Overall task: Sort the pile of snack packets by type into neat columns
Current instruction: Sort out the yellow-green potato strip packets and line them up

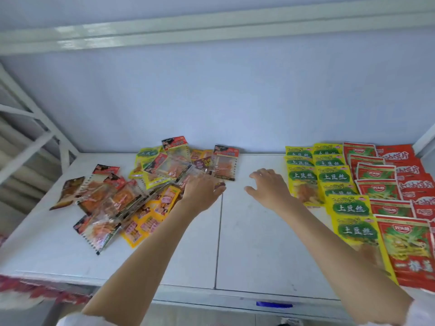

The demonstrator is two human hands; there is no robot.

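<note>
Head view: glossy flat packets (146, 191), hands (202, 189) reaching.

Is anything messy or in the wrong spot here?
Yes. The unsorted pile on the left is jumbled, packets overlapping at angles. Yellow-green packets lie in it, though that type already has neat columns on the right.

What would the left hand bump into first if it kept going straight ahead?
The left hand already reaches the edge of the unsorted pile; likely it would meet a clear packet with a red-and-black top, though depth is unclear.
</note>
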